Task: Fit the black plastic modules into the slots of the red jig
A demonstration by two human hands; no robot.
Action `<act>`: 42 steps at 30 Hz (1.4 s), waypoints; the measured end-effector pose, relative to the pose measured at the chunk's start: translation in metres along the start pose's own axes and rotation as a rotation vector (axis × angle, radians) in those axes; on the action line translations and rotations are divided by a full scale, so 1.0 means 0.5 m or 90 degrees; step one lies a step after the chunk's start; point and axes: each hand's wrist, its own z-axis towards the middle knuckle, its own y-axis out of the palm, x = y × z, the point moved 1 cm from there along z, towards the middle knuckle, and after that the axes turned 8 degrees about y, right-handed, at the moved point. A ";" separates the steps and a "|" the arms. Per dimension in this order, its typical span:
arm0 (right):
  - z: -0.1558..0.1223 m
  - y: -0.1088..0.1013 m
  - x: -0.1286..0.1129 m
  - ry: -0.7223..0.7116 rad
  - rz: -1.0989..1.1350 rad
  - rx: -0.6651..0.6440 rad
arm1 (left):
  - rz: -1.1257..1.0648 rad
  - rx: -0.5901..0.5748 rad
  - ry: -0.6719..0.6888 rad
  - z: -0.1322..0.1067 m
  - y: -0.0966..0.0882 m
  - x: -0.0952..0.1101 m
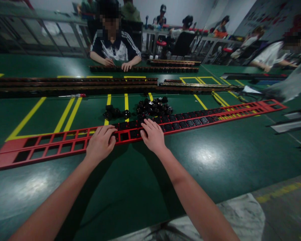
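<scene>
A long red frame [52, 144] with rows of rectangular slots lies across the green table. Its right half holds black sockets [188, 123]; its left half has empty slots. My left hand [100, 142] rests on the frame near the middle, fingers bent down onto a slot. My right hand [153, 135] lies beside it, fingers stretched flat over the fitted sockets. Just behind the frame sits a pile of loose black sockets [154, 106], with a smaller cluster [114, 112] to its left.
Long dark strips [72, 85] lie across the table beyond the pile. A person in a dark striped top [114, 47] sits opposite at another strip; more people sit at the back and right. Yellow lines [65, 115] mark the green table. A white cloth [240, 214] lies at the near edge.
</scene>
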 end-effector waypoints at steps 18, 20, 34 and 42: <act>0.000 0.003 0.002 -0.003 0.000 0.010 | 0.013 0.000 0.009 0.001 0.000 -0.001; 0.000 0.003 0.002 -0.003 0.002 0.010 | 0.012 0.003 0.008 0.000 0.003 -0.002; -0.001 0.003 0.004 -0.008 0.004 0.013 | 0.047 -0.033 -0.121 0.092 0.019 -0.085; 0.000 0.002 0.005 -0.007 0.008 0.007 | -0.024 -0.066 -0.186 0.138 0.053 -0.140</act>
